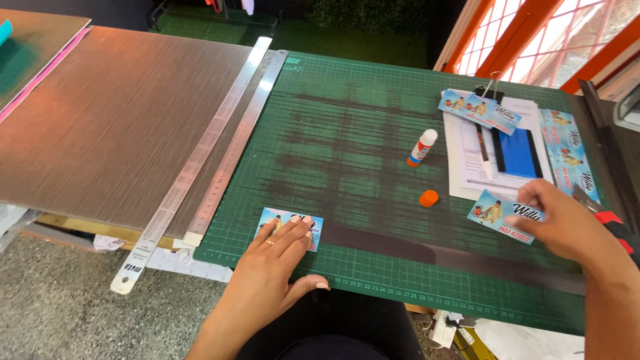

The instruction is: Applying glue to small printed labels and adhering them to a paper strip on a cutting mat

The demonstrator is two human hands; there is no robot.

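Printed cards, small light-blue rectangles of glossy paper with cartoon figures, are what both hands are busy with. One such card [291, 227] lies on the dark strip [427, 252], a long flat band running across the near part of the green gridded cutting mat [347, 133], and the left hand [277, 250] rests on it flat, fingers spread and straight, gripping nothing; the open palm looks meant to press the card down and keep it square on the strip. The right hand [563, 223] has a second light-blue card [503, 215] pinched at its right edge between thumb and fingertips, lifted just above the mat near the strip's far end, held by the edge so the face stays clear. A white glue stick with orange base [421, 148] stands upright and uncapped in the middle of the mat, its round orange cap [429, 198] lying apart below it, both within easy reach of either hand. Further right, more cards [479, 110] lie over white paper sheets [467, 160] beside a blue squeegee [519, 152], and a strip of uncut cards [567, 150] lies along the mat's edge. Two long steel rulers [220, 143] lie at the mat's left border, against a brushed grey metal sheet [113, 113] on the table.
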